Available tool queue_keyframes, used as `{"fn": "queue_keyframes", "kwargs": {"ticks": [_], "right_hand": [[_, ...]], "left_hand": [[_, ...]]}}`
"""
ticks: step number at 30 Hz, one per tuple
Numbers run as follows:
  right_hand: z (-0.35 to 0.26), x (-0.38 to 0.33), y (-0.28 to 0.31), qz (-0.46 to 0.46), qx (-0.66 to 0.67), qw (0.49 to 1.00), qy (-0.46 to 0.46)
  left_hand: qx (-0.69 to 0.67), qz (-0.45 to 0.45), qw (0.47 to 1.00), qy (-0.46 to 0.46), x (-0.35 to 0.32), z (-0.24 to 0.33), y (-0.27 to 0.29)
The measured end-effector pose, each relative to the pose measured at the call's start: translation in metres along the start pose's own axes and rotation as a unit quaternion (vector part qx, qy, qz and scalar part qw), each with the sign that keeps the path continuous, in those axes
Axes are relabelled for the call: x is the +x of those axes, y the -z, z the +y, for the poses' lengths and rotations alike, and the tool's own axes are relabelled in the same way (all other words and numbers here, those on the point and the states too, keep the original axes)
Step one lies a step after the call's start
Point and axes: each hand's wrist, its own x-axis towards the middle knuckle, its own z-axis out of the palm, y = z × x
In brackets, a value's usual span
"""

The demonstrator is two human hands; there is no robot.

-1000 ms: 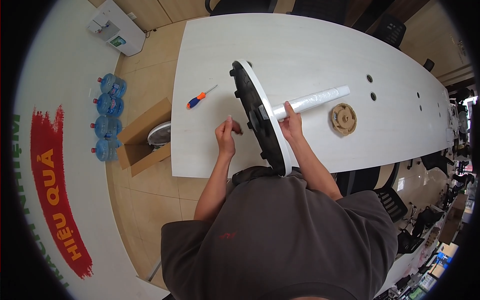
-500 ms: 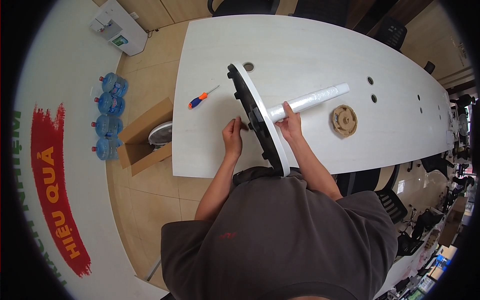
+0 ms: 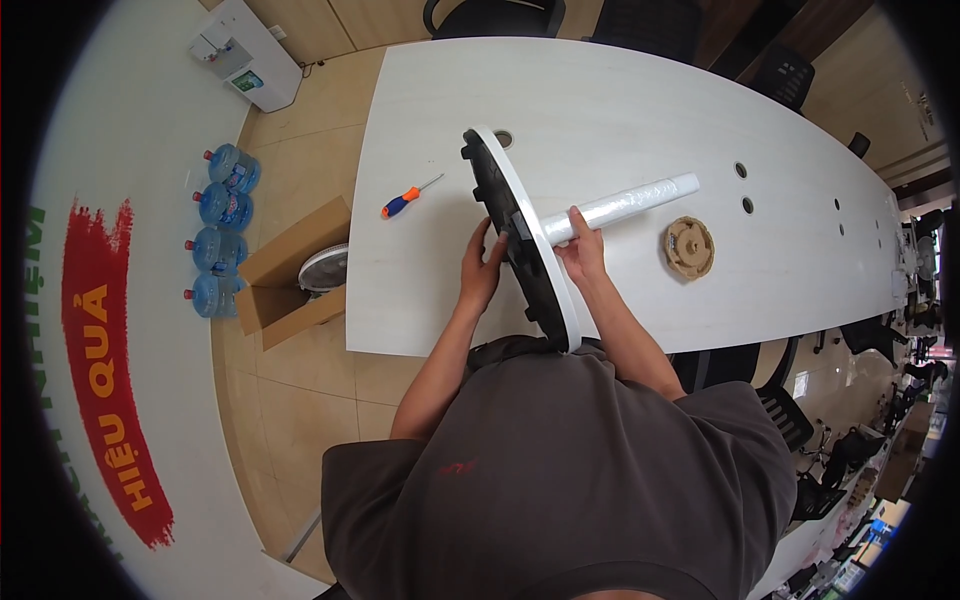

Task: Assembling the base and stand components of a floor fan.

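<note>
A round base (image 3: pixel 545 225), with a white upper face and a ribbed black underside, stands tilted on edge in front of me. From its white face a plastic-wrapped white pole (image 3: pixel 640 200) sticks out to the right. My right hand (image 3: pixel 582 250) is closed around the pole close to the base, thumb on top. On the other side, my left hand (image 3: pixel 482 268) has its bent fingertips at the middle of the black underside; whatever they pinch there is too small to make out. An orange and blue screwdriver (image 3: pixel 402 203) lies on the table, left of my left hand.
A brown moulded-pulp piece (image 3: pixel 688 248) rests right of my hands on the white table (image 3: pixel 600 90). Beside the table's left edge, a cardboard box (image 3: pixel 290 275) holds a round fan grille (image 3: pixel 325 268). Several water bottles (image 3: pixel 225 205) line the wall, near a water dispenser (image 3: pixel 250 60).
My left hand has moved up and right, from beside the base to the middle of its underside. My right hand keeps its grip on the pole.
</note>
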Motion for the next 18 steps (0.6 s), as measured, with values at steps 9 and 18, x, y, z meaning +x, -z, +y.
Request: {"fn": "queue_keyframes", "kwargs": {"ticks": [9, 18], "right_hand": [[0.002, 0.004, 0.006, -0.015, 0.012, 1.000, 0.003], [0.002, 0.004, 0.005, -0.020, 0.005, 1.000, 0.003]], "left_hand": [[-0.162, -0.085, 0.982, 0.051, -0.009, -0.001, 0.017], [-0.125, -0.073, 0.983, 0.115, -0.018, 0.004, -0.010]]}}
